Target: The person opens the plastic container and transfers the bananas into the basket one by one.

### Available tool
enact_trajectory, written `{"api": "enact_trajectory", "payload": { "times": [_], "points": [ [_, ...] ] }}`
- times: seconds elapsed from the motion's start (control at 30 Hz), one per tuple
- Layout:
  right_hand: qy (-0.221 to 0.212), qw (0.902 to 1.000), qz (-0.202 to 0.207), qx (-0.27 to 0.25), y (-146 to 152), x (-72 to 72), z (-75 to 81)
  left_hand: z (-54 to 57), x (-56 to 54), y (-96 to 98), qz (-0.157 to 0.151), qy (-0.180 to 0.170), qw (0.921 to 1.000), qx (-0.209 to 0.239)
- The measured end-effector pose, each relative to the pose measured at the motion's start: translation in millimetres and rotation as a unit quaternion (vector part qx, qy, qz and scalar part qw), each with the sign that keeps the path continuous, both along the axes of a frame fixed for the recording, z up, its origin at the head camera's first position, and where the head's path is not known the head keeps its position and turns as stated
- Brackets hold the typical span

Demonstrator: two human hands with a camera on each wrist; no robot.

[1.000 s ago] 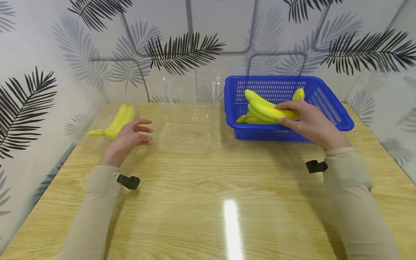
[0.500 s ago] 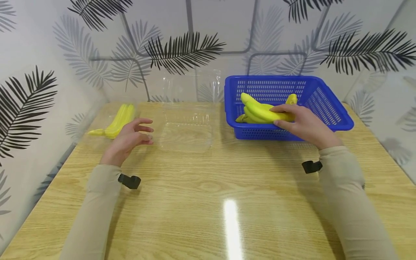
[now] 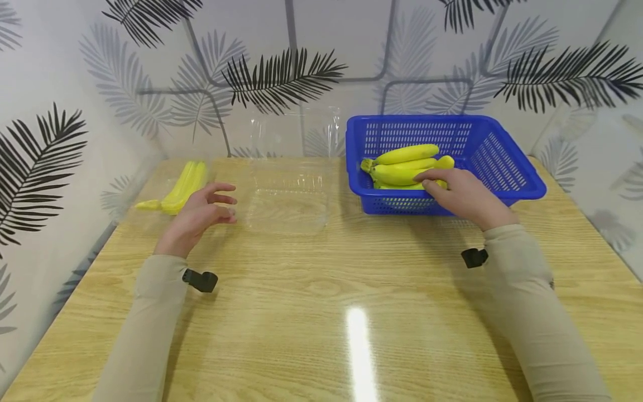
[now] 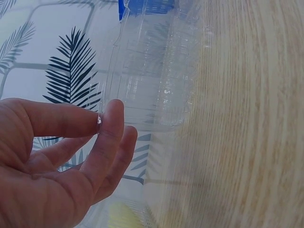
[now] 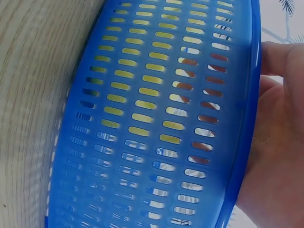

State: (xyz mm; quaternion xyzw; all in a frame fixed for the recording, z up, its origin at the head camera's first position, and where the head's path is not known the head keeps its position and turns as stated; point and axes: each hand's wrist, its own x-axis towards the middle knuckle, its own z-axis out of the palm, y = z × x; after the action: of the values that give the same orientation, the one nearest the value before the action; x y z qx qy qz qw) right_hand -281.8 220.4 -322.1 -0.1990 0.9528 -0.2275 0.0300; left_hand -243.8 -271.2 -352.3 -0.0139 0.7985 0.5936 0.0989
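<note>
A bunch of yellow bananas [image 3: 402, 164] lies in the blue slotted basket [image 3: 502, 162] at the back right. My right hand [image 3: 462, 195] reaches over the basket's front rim, fingers curled on the near end of the bunch. In the right wrist view the basket wall [image 5: 156, 118] fills the frame, with the right hand [image 5: 280, 156] at its rim and yellow showing through the slots. My left hand [image 3: 201, 215] rests on the table with relaxed fingers and holds nothing. It lies between a clear box holding bananas [image 3: 183, 187] and an empty open clear clamshell [image 3: 288, 201].
The wooden table [image 3: 321, 312] meets leaf-patterned walls at the back and left. The clamshell's raised lid [image 3: 296, 131] leans by the back wall. In the left wrist view the left hand [image 4: 71, 156] hovers beside the clear clamshell [image 4: 152, 80].
My right hand has lowered the banana bunch from above the basket's front edge down into the basket, turning it to lie flat. The left hand has stayed still.
</note>
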Motion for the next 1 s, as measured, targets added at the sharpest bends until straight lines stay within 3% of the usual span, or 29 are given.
{"api": "enact_trajectory", "payload": {
  "times": [0.37,0.7,0.87,1.0],
  "points": [
    [0.0,1.0,-0.009,0.002,0,-0.6,0.4,3.7,0.1,0.5,-0.004,-0.003,1.0,-0.001],
    [0.016,0.9997,0.007,-0.016,-3,4.3,5.9,3.6,2.3,0.7,0.001,-0.005,1.0,0.007],
    [0.01,0.9994,0.005,-0.033,-15,9.8,14.3,8.6,3.8,2.1,-0.001,0.009,0.9992,-0.038],
    [0.017,0.9987,0.015,-0.045,-33,13.1,19.3,18.3,9.4,0.4,-0.001,0.05,0.993,-0.107]
  ]
}}
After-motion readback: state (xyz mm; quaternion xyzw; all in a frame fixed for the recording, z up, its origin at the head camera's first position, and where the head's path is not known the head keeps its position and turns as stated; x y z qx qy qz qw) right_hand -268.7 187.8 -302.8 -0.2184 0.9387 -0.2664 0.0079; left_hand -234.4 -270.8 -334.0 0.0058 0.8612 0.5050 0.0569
